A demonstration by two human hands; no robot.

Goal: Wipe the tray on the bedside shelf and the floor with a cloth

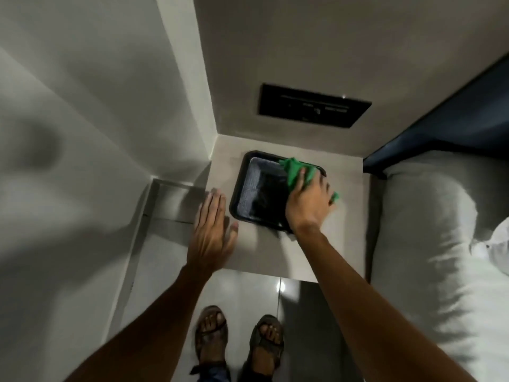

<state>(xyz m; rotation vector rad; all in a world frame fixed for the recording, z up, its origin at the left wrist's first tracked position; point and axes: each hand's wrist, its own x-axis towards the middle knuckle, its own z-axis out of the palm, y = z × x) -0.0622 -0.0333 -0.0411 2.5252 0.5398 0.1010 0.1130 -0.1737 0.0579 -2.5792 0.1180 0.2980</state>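
Observation:
A black rectangular tray (245, 208) lies on the pale bedside shelf (261, 252), close to the back corner. My right hand (308, 202) presses a green cloth (296, 170) onto the tray's right side, and the cloth spills over the far right rim. The tray's left inner part looks greyish. My left hand (213, 230) rests flat on the shelf's left edge with fingers spread, just left of the tray and not touching it. Glossy floor tiles (248, 293) show below the shelf's front edge.
A bed with white bedding (429, 244) and a dark headboard (454, 125) borders the shelf on the right. A black switch panel (314, 104) sits on the wall behind. A white wall closes the left side. My sandalled feet (239, 340) stand on the tiles.

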